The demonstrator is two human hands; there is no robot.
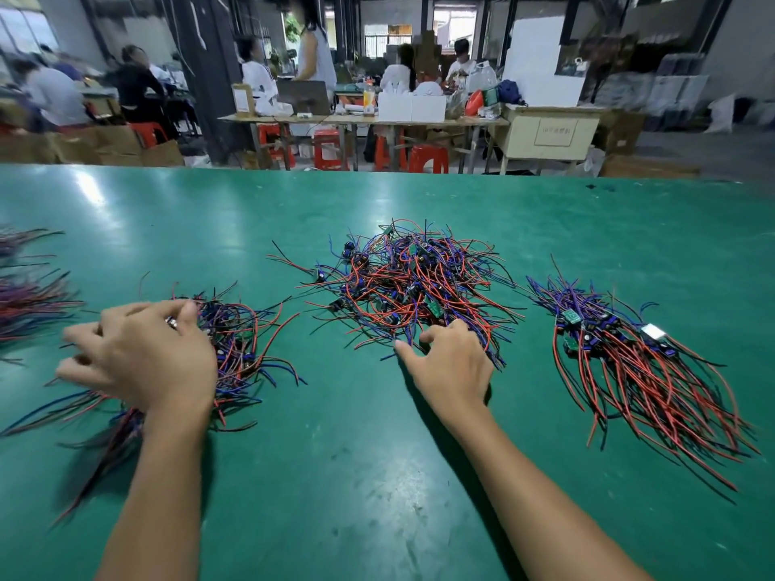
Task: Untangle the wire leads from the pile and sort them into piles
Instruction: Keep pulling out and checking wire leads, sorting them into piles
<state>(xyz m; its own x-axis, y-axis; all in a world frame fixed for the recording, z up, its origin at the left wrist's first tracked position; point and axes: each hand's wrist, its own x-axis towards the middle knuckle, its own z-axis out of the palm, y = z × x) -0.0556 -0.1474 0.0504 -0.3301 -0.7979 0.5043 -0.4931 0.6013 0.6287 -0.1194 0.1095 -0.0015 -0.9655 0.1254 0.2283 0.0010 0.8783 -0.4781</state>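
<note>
Two hands work apart: your left hand (138,354) steadies the sorted bundle (235,350), fingers curled; your right hand (451,362), fingers loosely spread, probes the tangle (411,278).

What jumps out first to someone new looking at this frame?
The tangled heap of red, blue and black wire leads at the centre of the green table, with the right hand reaching into its near edge. To its right lies a combed, sorted bundle; to its left the left hand rests on another bundle.
</note>
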